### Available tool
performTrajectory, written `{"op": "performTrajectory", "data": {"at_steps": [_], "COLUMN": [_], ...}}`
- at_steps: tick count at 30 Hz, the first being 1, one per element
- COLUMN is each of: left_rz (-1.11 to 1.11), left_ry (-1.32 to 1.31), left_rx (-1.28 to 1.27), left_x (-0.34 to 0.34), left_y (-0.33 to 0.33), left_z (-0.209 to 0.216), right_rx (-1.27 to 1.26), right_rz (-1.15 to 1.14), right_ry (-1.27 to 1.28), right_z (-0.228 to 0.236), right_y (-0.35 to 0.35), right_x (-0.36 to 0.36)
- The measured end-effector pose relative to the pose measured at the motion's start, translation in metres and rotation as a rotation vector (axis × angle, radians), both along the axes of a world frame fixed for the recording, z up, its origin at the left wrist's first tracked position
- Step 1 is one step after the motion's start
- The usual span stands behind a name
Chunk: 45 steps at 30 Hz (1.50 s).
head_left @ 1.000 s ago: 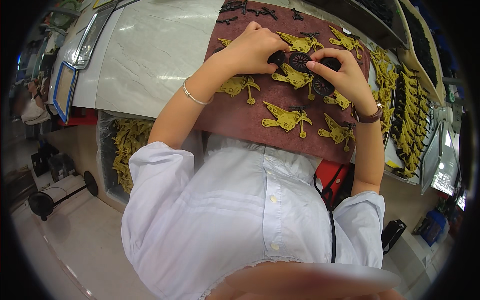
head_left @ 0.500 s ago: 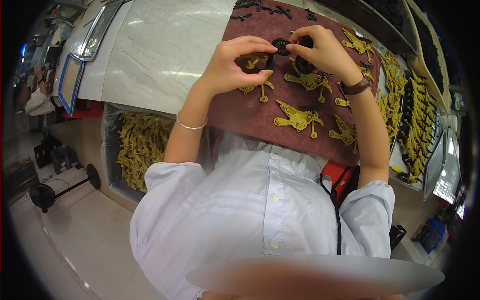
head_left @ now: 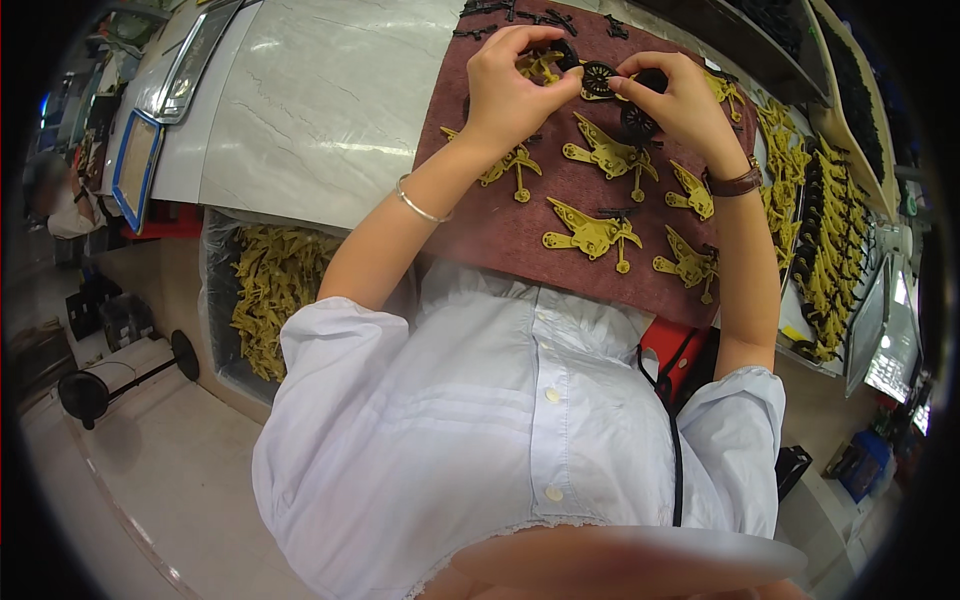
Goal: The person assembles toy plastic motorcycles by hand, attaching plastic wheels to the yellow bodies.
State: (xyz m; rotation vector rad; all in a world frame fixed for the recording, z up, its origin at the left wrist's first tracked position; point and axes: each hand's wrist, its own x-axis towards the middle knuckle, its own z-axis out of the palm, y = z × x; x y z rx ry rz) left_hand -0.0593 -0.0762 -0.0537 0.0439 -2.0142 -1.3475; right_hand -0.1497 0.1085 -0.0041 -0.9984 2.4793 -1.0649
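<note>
My left hand (head_left: 508,88) is closed, thumb and fingers curled around a black wheel (head_left: 568,54) seen partly edge-on. A yellow plastic part (head_left: 540,67) shows inside the curl of the fingers; whether they touch it is unclear. My right hand (head_left: 682,108) pinches the rim of a black spoked wheel (head_left: 598,79) between thumb and forefinger. Beneath its palm is another black wheel (head_left: 638,122), partly covered by the fingers. Nearest below lie a yellow part with pointed, wing-like ends (head_left: 605,150) and a similar yellow part (head_left: 592,232) on the maroon cloth (head_left: 500,232).
Small black parts (head_left: 548,17) lie along the cloth's far edge. Rows of yellow parts with black pieces (head_left: 832,250) fill the right side. A lined bin (head_left: 215,300) heaped with yellow parts stands below the marbled tabletop (head_left: 320,110). A blue-framed tray (head_left: 138,170) is far left.
Both hands have moved right, the left also farther away. The spoked wheel between them has shifted right and now sits over a yellow part. My right hand still holds its rim.
</note>
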Motion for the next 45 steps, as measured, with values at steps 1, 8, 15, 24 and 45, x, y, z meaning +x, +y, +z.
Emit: {"op": "performTrajectory", "data": {"at_steps": [1,8,15,24,45], "left_rz": [0.021,-0.133,-0.179,-0.327,-0.41], "left_ry": [-0.017,-0.327,-0.282,-0.442,-0.256], "left_rx": [0.016,0.019,-0.346,-0.637,-0.947], "left_x": [-0.002,0.0,0.011,0.022,-0.011], "left_y": [0.002,0.003,-0.032,-0.067,-0.045], "left_z": [0.0,-0.011,0.012,0.001,0.011], "right_rx": [0.01,0.005,0.026,-0.08,-0.127], "right_rz": [0.007,-0.003,-0.05,0.006,-0.031], "right_ry": [0.037,0.088,-0.045,-0.005,-0.094], "right_z": [0.002,-0.005,-0.005,-0.016,-0.008], "right_y": [0.002,0.009,0.018,0.024,0.026], "right_x": [-0.002,-0.005,-0.006,-0.004,0.012]}}
